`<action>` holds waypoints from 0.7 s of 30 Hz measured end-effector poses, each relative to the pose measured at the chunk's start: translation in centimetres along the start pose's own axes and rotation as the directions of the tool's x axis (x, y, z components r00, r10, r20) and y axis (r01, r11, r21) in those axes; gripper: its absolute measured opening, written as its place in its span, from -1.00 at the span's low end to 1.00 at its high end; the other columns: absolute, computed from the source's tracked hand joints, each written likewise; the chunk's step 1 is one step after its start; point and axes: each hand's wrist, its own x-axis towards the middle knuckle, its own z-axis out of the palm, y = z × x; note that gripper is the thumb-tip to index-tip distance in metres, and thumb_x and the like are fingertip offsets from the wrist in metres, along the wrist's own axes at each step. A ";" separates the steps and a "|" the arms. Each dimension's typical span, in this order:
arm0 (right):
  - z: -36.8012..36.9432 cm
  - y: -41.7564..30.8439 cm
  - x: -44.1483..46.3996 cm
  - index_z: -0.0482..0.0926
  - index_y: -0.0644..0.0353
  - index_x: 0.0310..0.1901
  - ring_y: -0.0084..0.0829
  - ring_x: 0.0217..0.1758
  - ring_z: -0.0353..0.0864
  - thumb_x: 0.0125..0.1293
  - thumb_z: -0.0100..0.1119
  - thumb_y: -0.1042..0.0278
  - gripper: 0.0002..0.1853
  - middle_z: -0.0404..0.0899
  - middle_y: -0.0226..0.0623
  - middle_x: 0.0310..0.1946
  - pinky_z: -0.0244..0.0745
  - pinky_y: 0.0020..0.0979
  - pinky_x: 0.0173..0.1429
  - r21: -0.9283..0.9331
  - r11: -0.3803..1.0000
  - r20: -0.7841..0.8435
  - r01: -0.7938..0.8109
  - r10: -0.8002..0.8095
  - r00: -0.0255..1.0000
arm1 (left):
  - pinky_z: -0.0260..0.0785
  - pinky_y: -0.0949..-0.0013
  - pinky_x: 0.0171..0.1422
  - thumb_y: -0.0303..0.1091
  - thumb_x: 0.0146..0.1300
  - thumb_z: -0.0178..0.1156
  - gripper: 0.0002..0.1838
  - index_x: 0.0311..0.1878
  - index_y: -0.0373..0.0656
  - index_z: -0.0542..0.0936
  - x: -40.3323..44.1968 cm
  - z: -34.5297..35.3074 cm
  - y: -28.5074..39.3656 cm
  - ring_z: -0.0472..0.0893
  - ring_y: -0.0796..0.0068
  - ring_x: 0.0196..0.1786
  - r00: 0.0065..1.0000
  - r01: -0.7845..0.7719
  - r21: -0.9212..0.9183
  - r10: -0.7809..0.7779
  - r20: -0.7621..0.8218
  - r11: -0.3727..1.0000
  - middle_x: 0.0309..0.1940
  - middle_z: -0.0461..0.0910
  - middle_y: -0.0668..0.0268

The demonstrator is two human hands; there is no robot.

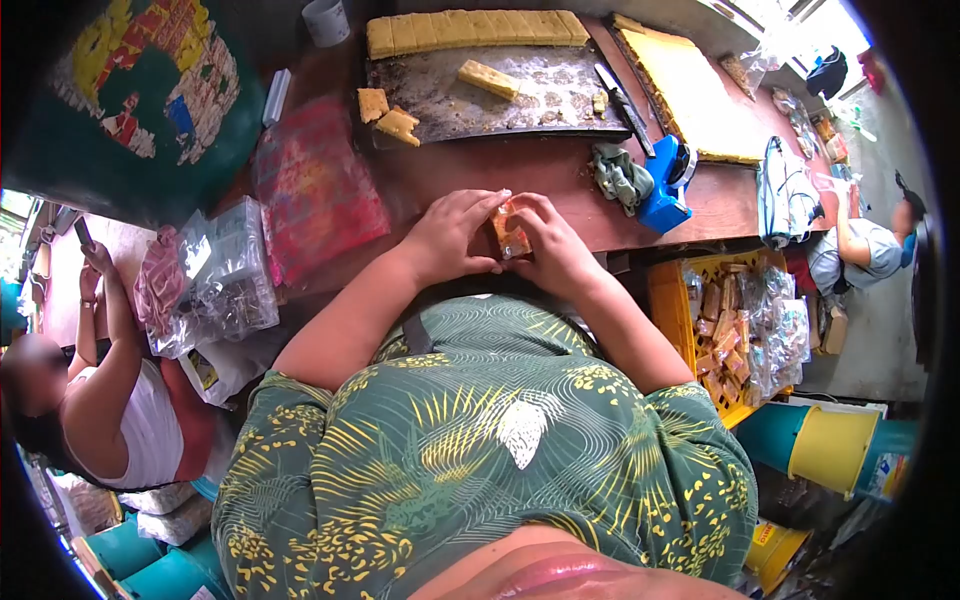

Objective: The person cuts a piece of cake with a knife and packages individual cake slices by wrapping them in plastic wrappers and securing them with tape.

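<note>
A small packet in a clear wrapper with orange print [512,238], apparently a wrapped slice of cake, is between my two hands at the table's near edge. My left hand [448,236] curls in from one side, its fingertips at the packet's top corner and its thumb by the bottom. From the other side my right hand [553,243] bends its fingers over the packet. Beyond them lies a dark baking tray [440,95] bearing a row of yellow cake slices [478,32] and one loose slice [488,79]. Broken pieces [398,126] sit at its corner.
To the right are a blue tape dispenser [665,190], a crumpled cloth [621,178], a long knife [625,108] and a sheet of cake [690,90]. A yellow crate [668,300] of wrapped packets stands below. One person [130,420] is at left, another [860,255] at right.
</note>
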 end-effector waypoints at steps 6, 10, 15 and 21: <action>-2.3 -0.2 -1.8 0.57 0.30 0.03 0.18 0.21 0.63 0.09 0.41 0.56 -0.58 0.59 0.10 0.16 0.63 -0.11 0.29 -0.036 0.999 -0.132 -0.013 0.008 0.991 | 0.22 0.07 0.65 -0.10 0.20 0.53 -0.15 0.51 -0.16 0.43 -0.2 -2.4 -0.3 0.38 0.06 0.55 0.996 -0.069 -0.271 0.083 0.038 0.960 0.48 0.41 0.07; -12.1 -1.5 -6.3 0.63 0.22 0.02 -0.36 -0.11 0.81 0.22 0.32 0.64 -0.68 0.73 -0.18 -0.05 0.72 -0.31 -0.03 0.079 0.966 -0.450 -0.246 0.254 0.856 | 0.38 0.10 0.53 -0.12 0.29 0.47 -0.45 0.28 -0.15 0.63 -3.0 -8.3 -0.8 0.52 0.07 0.42 0.964 0.015 -0.220 -0.073 -0.256 0.975 0.38 0.53 0.09; -26.1 -3.2 -12.7 0.68 0.30 -0.05 -0.12 0.01 0.75 0.31 0.40 0.38 -0.76 0.73 -0.10 -0.13 0.59 -0.17 0.18 -0.511 0.515 -0.497 -0.688 0.476 0.726 | 0.42 0.08 0.47 -0.11 0.29 0.48 -0.56 0.11 -0.17 0.68 -7.6 -11.1 -9.3 0.53 0.05 0.40 0.780 0.421 0.078 -0.316 -0.540 0.904 0.34 0.53 0.10; -19.0 -1.7 -0.8 0.70 0.21 0.03 -0.08 0.17 0.69 0.30 0.48 0.22 -0.65 0.73 -0.11 0.06 0.52 -0.16 0.34 -0.469 0.849 -0.323 -0.245 0.093 0.942 | 0.40 0.06 0.47 -0.05 0.19 0.54 -0.59 -0.15 -0.21 0.72 -8.2 -10.5 -11.7 0.54 0.00 0.39 0.746 0.574 0.058 -0.493 -0.448 0.817 0.31 0.56 0.07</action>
